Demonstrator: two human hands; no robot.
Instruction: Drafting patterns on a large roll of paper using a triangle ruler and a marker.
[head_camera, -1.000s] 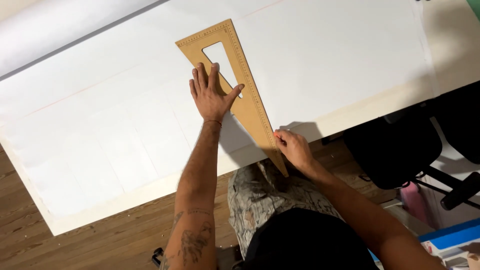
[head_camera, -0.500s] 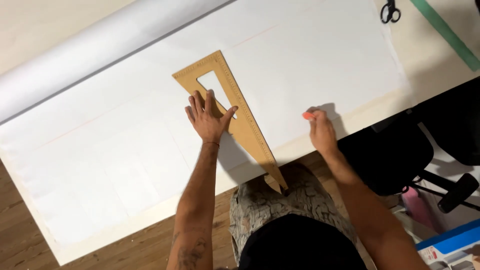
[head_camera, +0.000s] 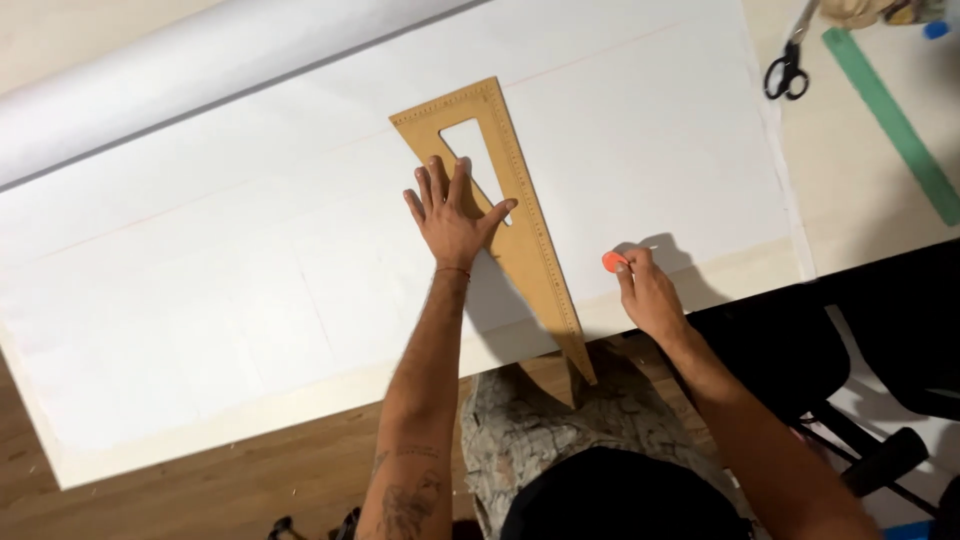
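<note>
Head view: left hand (head_camera: 455, 225) fingers splayed flat on wooden triangle ruler (head_camera: 520, 215); right hand (head_camera: 650, 295) fingers pinch orange chalk (head_camera: 613, 262) beside it

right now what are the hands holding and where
Right hand pinches a small orange piece of chalk at its fingertips. Left hand grips nothing, pressing flat on the wooden triangle ruler.

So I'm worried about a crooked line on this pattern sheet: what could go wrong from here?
1. The long wooden triangular set square juts past the table edge, pinned only by the left hand near its wide end; a knock from the lap could pivot it.
2. The right hand, holding a small orange-capped marking tool, sits apart from the ruler edge; a stroke begun there might wander.
3. The large white paper sheet looks unweighted and may slide.
</note>
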